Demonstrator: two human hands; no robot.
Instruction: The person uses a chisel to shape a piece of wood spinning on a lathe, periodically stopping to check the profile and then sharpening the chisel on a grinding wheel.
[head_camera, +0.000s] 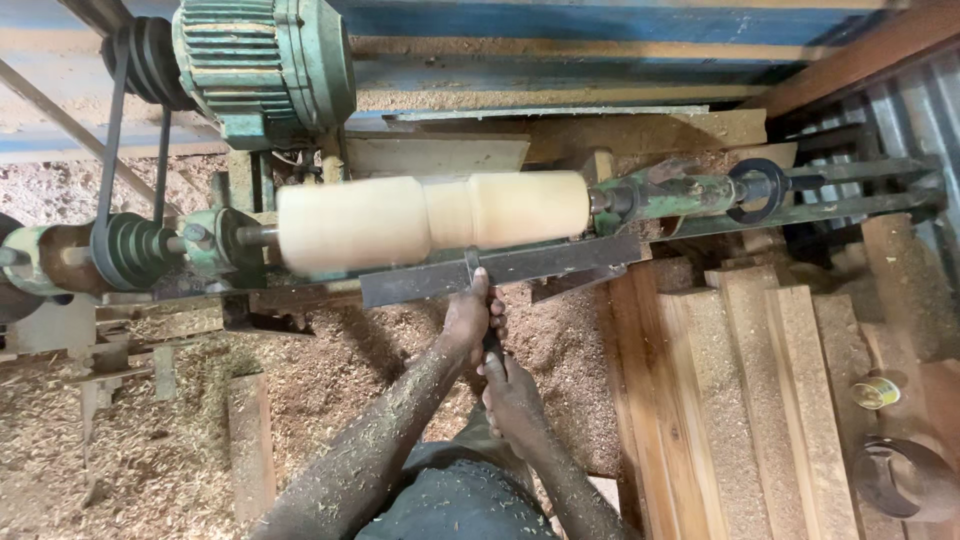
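green electric motor (265, 65) mounted at top left, ribbed casing. black drive belts (112, 130) run from it down to a stepped pulley (128, 250) at the left end of the lathe. green tailstock (672, 192) at right, with a dark handwheel (757, 188). rough sawn planks (745, 390) stacked at right, dusted with sawdust. small yellow tin (876, 392) lying on the boards, a dark round pot (905, 478) just below it. sawdust and shavings (150, 460) cover the floor at left. short wooden block (250, 445) lies in the shavings.

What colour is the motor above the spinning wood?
Green; the motor shows in the head view.
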